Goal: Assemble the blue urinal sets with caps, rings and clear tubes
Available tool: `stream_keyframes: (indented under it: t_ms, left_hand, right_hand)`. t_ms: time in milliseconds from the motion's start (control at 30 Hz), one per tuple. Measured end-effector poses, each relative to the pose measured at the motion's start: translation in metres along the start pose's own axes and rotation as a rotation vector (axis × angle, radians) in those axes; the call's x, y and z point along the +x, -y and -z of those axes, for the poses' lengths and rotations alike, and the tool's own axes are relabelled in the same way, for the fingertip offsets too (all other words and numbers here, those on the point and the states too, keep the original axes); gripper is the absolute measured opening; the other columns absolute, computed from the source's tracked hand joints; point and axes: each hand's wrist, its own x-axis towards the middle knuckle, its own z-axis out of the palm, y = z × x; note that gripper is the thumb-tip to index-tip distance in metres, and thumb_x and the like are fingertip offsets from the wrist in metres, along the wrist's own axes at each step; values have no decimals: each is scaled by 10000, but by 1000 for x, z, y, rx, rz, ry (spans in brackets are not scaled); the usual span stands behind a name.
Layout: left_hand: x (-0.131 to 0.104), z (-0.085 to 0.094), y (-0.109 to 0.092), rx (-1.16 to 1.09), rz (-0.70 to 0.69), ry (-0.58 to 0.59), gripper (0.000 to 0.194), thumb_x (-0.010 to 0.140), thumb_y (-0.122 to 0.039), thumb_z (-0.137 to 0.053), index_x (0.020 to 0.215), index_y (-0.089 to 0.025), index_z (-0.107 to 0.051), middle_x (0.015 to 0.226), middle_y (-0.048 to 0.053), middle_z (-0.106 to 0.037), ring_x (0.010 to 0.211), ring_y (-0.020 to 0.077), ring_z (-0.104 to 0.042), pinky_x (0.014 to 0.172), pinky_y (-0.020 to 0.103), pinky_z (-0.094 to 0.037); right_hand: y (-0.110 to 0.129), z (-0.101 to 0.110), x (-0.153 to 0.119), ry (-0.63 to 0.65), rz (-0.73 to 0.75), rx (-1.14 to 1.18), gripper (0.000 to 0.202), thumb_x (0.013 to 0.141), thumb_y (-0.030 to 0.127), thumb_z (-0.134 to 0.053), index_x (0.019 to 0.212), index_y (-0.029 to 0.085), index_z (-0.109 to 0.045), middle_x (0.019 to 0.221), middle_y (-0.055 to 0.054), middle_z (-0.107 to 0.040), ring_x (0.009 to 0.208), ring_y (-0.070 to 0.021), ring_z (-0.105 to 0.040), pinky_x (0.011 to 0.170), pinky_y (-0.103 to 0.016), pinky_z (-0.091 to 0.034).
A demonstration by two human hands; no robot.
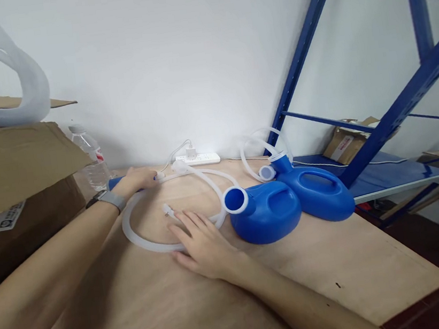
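Observation:
My left hand (140,179) is at the back left of the table, its fingers curled over a blue object (114,182) that shows beside my wrist; most of it is hidden. Close to those fingertips is a whitish end piece. My right hand (206,244) rests with fingers spread across a looped translucent hose (145,244), the thumb at its near side. A small clear connector (168,210) is just beyond the fingertips. To the right, a blue plastic urinal bottle (269,220) lies with its white-rimmed mouth uncapped. Behind it lies a second blue bottle (322,194) with a hose fitted.
A white power strip (198,159) with a plugged-in adapter lies along the wall. At left stand an open cardboard box (18,169), with another blue bottle and hose above it, and a clear water bottle (93,159). Blue metal shelving (390,171) borders the table's right.

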Motion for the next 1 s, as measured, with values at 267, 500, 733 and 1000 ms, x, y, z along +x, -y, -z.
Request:
stream_keyframes:
  t_ms: [267, 500, 733, 1000]
  left_hand:
    - [0, 7, 17, -25, -80, 19, 351, 878, -429, -717, 1179, -254, -755, 1299, 135, -721, 1191, 369, -658, 995, 461, -487]
    - [-28, 49, 18, -61, -18, -234, 571, 939, -599, -453, 1197, -170, -728, 1150, 201, -754, 1032, 389, -697, 894, 428, -480]
    - [-78, 77, -12, -147, -76, -351, 498, 925, -582, -423, 970, -199, -738, 956, 111, -771, 912, 315, -685, 825, 351, -484]
    - [-140, 69, -47, -795, -50, -251, 395, 856, -561, -558, 774, -202, -702, 880, 62, -772, 851, 267, -694, 773, 338, -530]
  right_hand:
    - [-9, -3, -8, 50, -106, 104, 378, 1010, 460, -588, 1243, 173, -668, 1467, -178, -540, 1351, -320, -496, 1121, -500, -426]
    - [-7, -6, -10, -11, -136, 127, 311, 1011, 410, -583, 1238, 210, -652, 1201, -108, -611, 1065, -270, -605, 952, -437, -501]
    - [-7, -7, -8, -31, -140, 212, 287, 964, 341, -639, 1217, 209, -610, 1170, -89, -669, 1076, -258, -638, 959, -413, -501]
    - [-10, -5, -7, 60, -165, 218, 255, 990, 407, -633, 1120, 195, -687, 1117, -79, -721, 1090, -261, -659, 971, -422, -489]
